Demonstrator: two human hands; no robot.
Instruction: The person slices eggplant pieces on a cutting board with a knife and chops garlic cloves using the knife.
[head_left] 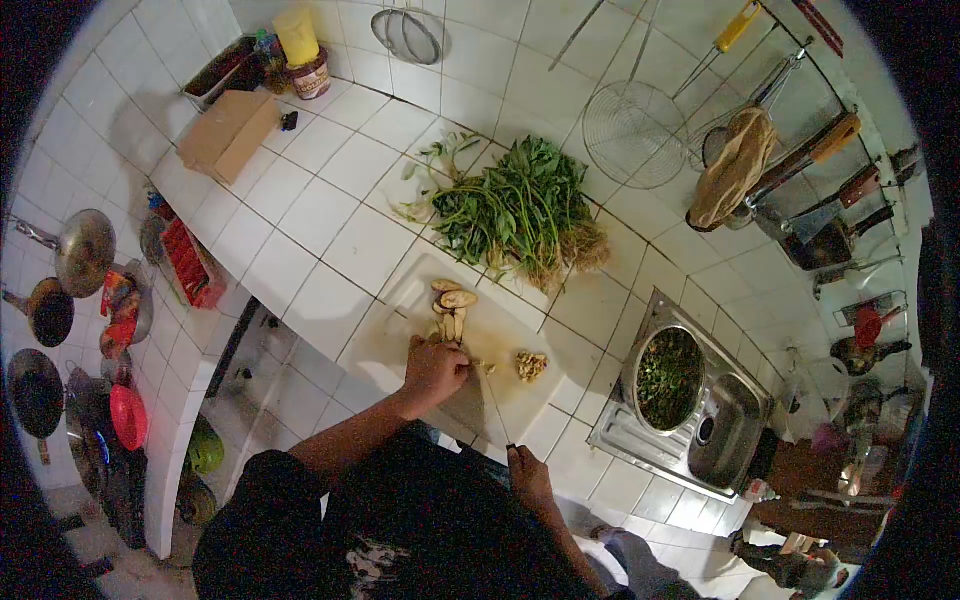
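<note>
My right hand grips the dark handle of a knife, whose thin blade points away over the cutting board. Curled on the board, my left hand has its fingers closed beside the blade's tip; whatever they hold is mostly hidden. Small pale bits lie by those fingertips. Just beyond the left hand are several pale, brown-edged slices, which look like sliced root. A small heap of chopped pale pieces sits on the board's right side.
Behind the board lies a large bunch of leafy greens with roots attached. A metal pot of chopped greens stands at the sink on the right. A cardboard box is at back left. Strainers and pans hang on the walls.
</note>
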